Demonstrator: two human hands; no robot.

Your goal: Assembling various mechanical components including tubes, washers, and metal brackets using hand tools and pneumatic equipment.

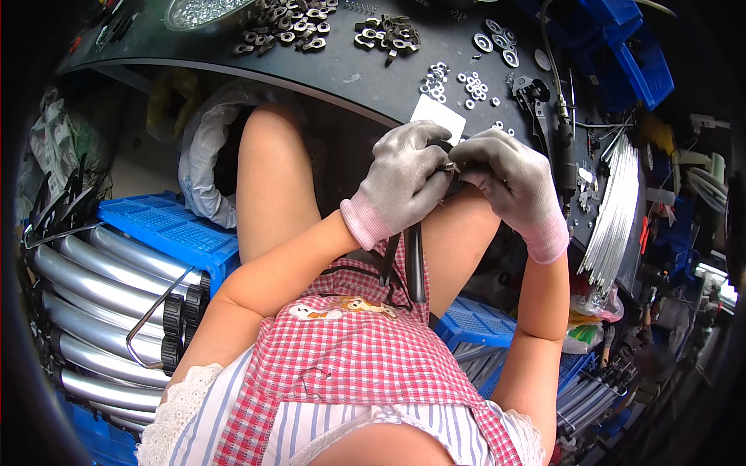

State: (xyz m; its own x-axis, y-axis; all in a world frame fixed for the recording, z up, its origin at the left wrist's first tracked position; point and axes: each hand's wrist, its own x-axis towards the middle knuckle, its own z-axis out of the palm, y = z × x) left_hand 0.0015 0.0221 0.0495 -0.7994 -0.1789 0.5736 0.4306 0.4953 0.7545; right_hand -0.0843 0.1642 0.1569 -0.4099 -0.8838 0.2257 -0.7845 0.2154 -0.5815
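Observation:
Both my hands wear grey-coated gloves with pink cuffs and meet above my lap at the table's edge. My left hand [408, 175] is closed around a dark part; two black bars [416, 264] hang out below it toward my apron. Close beside it, my right hand [509, 175] has its fingers pinched together. Between the fingertips a small metal piece [449, 166] shows, mostly covered by the gloves. What exactly the right fingers hold is hidden. A white card [439, 118] lies at the table edge just beyond the hands.
On the dark table [373, 78] lie piles of metal clips [299, 27], nuts [472, 87] and large washers [497, 39]. A black metal mechanism [535, 109] and thin silver rods [614, 210] are at right. Blue bins [633, 58] stand far right; a blue crate [171, 225] with curved silver tubes [109, 272] sits left.

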